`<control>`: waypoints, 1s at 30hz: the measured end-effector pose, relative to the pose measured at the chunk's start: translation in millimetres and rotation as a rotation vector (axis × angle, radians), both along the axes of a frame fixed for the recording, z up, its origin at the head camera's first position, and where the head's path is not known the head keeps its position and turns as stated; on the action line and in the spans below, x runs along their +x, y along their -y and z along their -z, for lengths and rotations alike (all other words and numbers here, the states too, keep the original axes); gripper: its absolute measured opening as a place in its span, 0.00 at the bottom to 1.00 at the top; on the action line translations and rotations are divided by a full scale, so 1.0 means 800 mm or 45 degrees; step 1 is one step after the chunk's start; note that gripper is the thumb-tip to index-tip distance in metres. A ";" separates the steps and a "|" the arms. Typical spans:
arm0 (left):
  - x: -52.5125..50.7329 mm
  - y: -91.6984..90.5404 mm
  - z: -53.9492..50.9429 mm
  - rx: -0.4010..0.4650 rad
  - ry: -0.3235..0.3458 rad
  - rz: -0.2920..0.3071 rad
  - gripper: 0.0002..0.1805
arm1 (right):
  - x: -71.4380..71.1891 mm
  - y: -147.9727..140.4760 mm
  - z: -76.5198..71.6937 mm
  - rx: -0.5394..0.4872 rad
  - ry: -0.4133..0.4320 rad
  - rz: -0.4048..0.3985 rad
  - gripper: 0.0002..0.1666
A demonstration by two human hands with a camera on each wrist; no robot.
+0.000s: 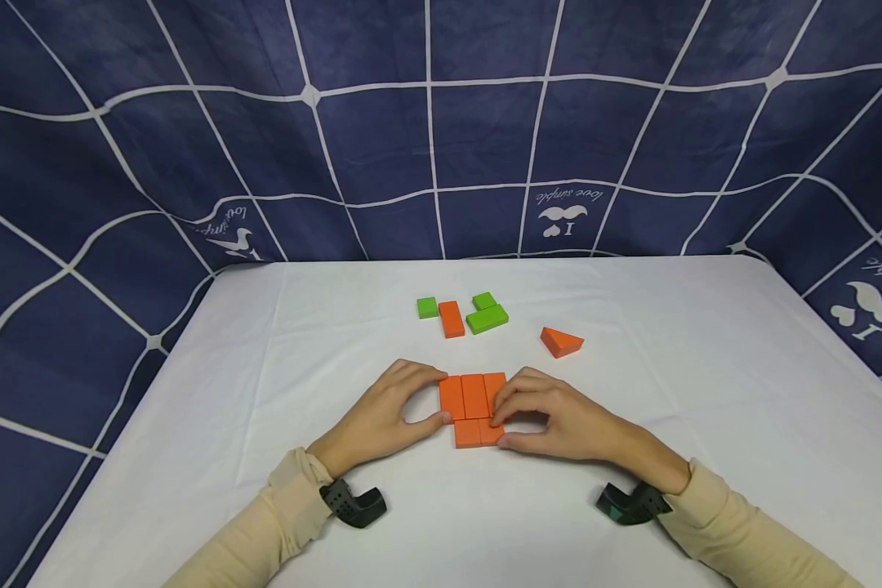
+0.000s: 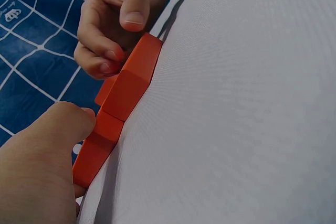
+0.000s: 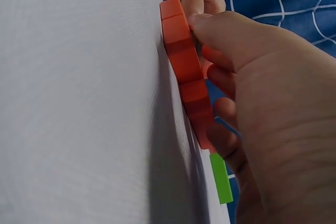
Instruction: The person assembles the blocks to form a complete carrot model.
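Note:
Three orange blocks [image 1: 474, 396] stand side by side on the white cloth, with two shorter orange faces [image 1: 467, 434] along their near side. The left hand [image 1: 389, 412] curves round the leftmost block [image 1: 452, 398], fingertips at its far corner and thumb at its near corner. Over the right side, the right hand [image 1: 559, 415] pinches the lower right block [image 1: 490, 433] between thumb and fingers. In the left wrist view the left thumb touches the orange row [image 2: 107, 127]. The right wrist view shows the right thumb against the orange blocks [image 3: 181, 51], its other fingers partly hidden.
Behind the group lie a green cube [image 1: 427, 308], an orange block [image 1: 452, 319], a long green block [image 1: 487, 319] and a small green block [image 1: 483, 300]. An orange triangular block [image 1: 561, 342] lies back right. A blue checked cloth [image 1: 382, 139] hangs behind the table.

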State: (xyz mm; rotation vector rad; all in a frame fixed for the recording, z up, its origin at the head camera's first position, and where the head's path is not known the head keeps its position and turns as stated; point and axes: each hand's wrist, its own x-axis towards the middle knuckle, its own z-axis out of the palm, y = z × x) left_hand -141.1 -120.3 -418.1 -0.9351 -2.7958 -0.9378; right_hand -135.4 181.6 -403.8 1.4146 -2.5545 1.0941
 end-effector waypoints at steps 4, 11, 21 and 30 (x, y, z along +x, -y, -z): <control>0.000 0.000 -0.001 0.002 -0.004 0.003 0.29 | -0.002 -0.002 -0.003 -0.030 0.005 0.018 0.11; 0.000 0.001 0.002 0.006 -0.005 -0.008 0.30 | -0.009 -0.008 -0.008 -0.113 -0.046 0.023 0.13; 0.000 0.001 0.002 0.018 -0.020 -0.006 0.29 | -0.021 -0.015 -0.006 -0.136 -0.111 0.103 0.13; 0.000 0.001 0.001 0.015 0.001 -0.002 0.30 | -0.035 -0.007 -0.007 -0.092 -0.051 0.267 0.12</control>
